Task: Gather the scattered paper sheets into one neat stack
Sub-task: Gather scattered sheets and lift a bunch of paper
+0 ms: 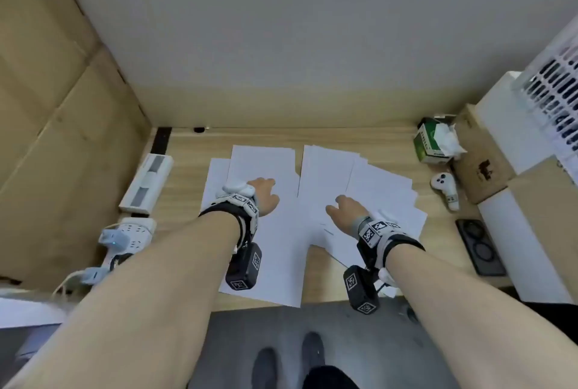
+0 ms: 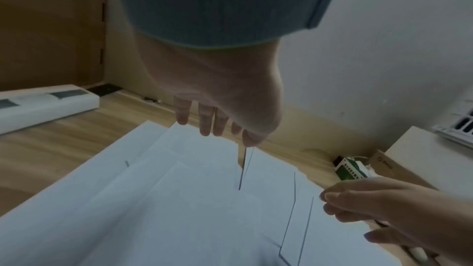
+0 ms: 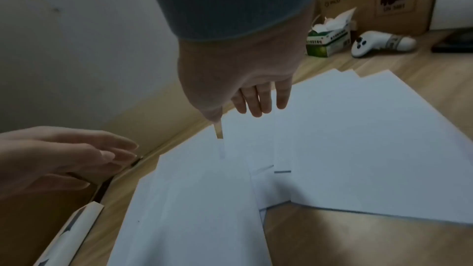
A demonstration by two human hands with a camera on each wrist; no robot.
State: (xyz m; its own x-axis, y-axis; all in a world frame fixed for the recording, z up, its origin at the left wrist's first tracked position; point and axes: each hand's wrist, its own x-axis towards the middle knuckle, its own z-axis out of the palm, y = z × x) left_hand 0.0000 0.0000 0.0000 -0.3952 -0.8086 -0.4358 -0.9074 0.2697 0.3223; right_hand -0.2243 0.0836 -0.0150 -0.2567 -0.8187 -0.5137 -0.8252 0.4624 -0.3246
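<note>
Several white paper sheets lie spread and overlapping across the wooden desk, fanned out more on the right side. My left hand hovers palm down over the left sheets, fingers straight and relaxed, holding nothing. My right hand hovers over the right sheets, its fingers also loosely extended and empty. In each wrist view the other hand shows at the edge: the right hand and the left hand.
A white flat device and a power strip lie at the left. At the right stand a green tissue box, a white controller, a dark phone and cardboard boxes. A wall rises behind the desk.
</note>
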